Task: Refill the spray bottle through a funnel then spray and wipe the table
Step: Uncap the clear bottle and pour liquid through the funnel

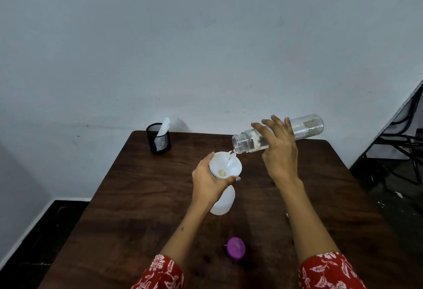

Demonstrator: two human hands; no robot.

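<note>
White plastic spray bottle (223, 201) stands mid-worktop (128, 197), a white funnel (225, 165) seated in its neck. The left hand (209, 180) reaches in from below, its grip curled round bottle neck and funnel. The right hand (278, 149), raised with fingers spread, holds a clear bottle (304, 128) tipped nearly level, water trickling into the funnel. A purple cap (235, 248) lies nearer the person.

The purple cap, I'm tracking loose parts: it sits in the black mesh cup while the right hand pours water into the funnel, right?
Not quite. In the head view the purple cap lies on the table near the person; the black mesh cup holds something white.
</note>
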